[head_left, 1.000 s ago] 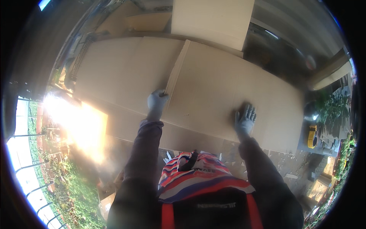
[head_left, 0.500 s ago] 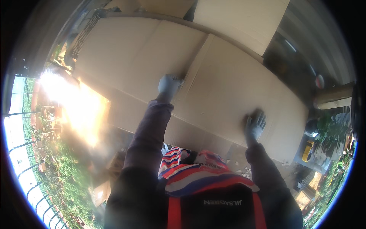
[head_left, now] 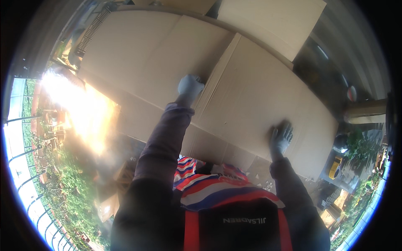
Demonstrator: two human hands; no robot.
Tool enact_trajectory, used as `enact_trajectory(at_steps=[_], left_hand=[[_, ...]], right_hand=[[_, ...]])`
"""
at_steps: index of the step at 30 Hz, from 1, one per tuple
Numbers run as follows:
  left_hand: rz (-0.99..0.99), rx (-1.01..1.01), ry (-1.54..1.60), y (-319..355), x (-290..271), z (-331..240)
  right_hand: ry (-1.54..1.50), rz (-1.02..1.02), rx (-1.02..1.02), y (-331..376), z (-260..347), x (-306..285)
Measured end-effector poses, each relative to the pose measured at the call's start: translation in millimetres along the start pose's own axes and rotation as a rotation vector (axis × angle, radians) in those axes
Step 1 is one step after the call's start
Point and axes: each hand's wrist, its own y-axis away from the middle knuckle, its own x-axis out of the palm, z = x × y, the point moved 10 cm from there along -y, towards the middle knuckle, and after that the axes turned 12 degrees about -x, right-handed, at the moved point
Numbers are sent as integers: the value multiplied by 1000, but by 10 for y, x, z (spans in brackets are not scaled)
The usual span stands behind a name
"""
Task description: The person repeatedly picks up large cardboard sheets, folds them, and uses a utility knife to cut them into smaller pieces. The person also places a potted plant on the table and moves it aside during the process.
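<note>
The big flattened cardboard sheet (head_left: 251, 96) lies spread in front of me, above my chest; my left hand (head_left: 189, 87) curls over its raised fold edge, my right hand (head_left: 280, 136) rests flat and spread on the panel, gripping nothing; I judge even pressure keeps it from buckling.

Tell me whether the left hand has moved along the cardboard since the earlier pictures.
Yes. The left hand now grips farther up the cardboard sheet along its crease, well ahead of the right hand, which lies flat near the sheet's near edge.
</note>
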Motion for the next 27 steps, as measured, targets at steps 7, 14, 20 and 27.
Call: enact_trajectory(at_steps=[7, 14, 20, 27], left_hand=[[117, 24, -70, -97, 119, -24], [240, 74, -210, -262, 374, -24], [118, 102, -293, 145, 246, 324], [276, -7, 476, 1016, -50, 615]], right_hand=[[2, -141, -64, -10, 10, 2], [-5, -153, -60, 3, 2, -22], [-14, -130, -67, -5, 8, -19], [16, -116, -61, 14, -32, 50]])
